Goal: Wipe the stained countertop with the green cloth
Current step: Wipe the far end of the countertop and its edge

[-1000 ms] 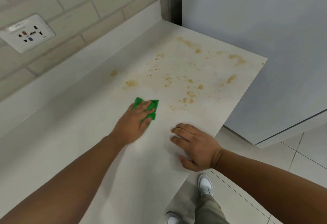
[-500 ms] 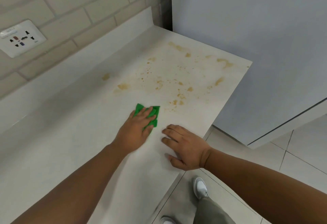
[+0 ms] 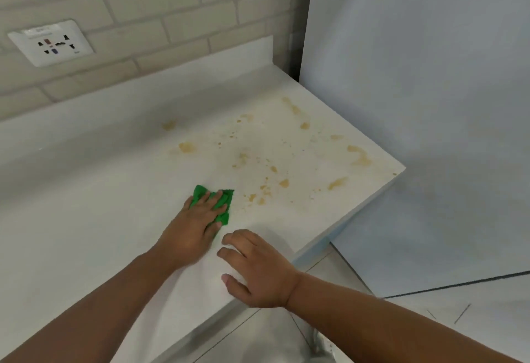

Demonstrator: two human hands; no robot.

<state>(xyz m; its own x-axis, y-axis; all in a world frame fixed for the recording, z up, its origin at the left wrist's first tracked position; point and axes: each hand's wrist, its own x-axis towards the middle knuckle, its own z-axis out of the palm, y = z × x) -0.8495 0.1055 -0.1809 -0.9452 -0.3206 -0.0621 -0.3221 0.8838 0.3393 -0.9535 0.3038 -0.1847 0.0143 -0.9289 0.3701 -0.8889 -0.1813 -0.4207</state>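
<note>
A white countertop (image 3: 86, 219) carries several yellow-brown stains (image 3: 286, 162) spread over its far right part. My left hand (image 3: 195, 230) lies flat on a folded green cloth (image 3: 226, 199), pressing it to the counter just left of the nearest stains. Most of the cloth is hidden under my fingers. My right hand (image 3: 258, 271) rests palm down on the counter near its front edge, fingers apart, holding nothing, a short way from the cloth.
A low white upstand and a brick wall with a white power socket (image 3: 51, 42) back the counter. A tall pale panel (image 3: 415, 104) stands at the counter's right end. Tiled floor (image 3: 430, 319) lies below the front edge.
The view has shifted, so the counter sits more to the right and lower. My left hand with the cloth stays just left of the nearest stains; my right hand remains flat by the edge.
</note>
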